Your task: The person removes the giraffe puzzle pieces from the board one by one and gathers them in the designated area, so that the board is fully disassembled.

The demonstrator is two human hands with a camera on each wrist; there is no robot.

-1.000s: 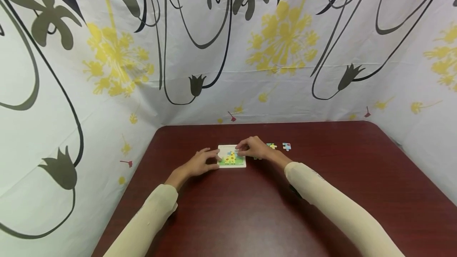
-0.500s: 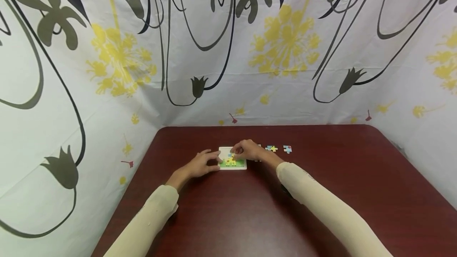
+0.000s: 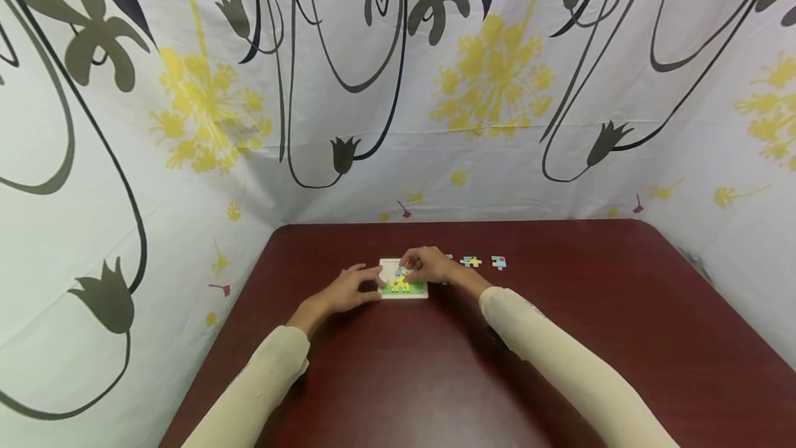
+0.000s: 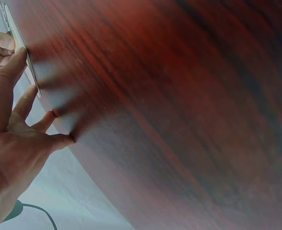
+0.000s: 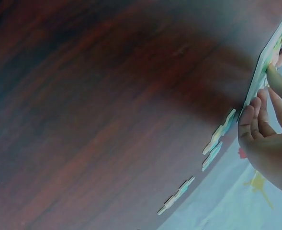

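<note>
A small jigsaw puzzle board [image 3: 413, 296] with a white frame and a yellow giraffe on green lies flat on the table in the head view. My left hand [image 3: 344, 290] rests at its left edge, with thumb and forefinger touching the frame. In the left wrist view the other fingers [image 4: 47, 121] are spread, their tips down on the tabletop. Over the board's upper right part, my right hand [image 3: 430, 265] pinches a puzzle piece against the picture; the fingers mostly hide that piece. The right wrist view shows the right thumb [image 5: 280, 84] on the board [image 5: 259, 72].
To the right of the board lie several loose puzzle pieces, among them a blue and yellow one [image 3: 471, 262] and a blue one with a red spot [image 3: 499, 263]. The dark red table [image 3: 398, 365] ends at a patterned cloth [image 3: 398, 123] behind.
My right hand has shifted left over the board, from its right edge to near the giraffe's upper part. The left hand stays at the left edge.
</note>
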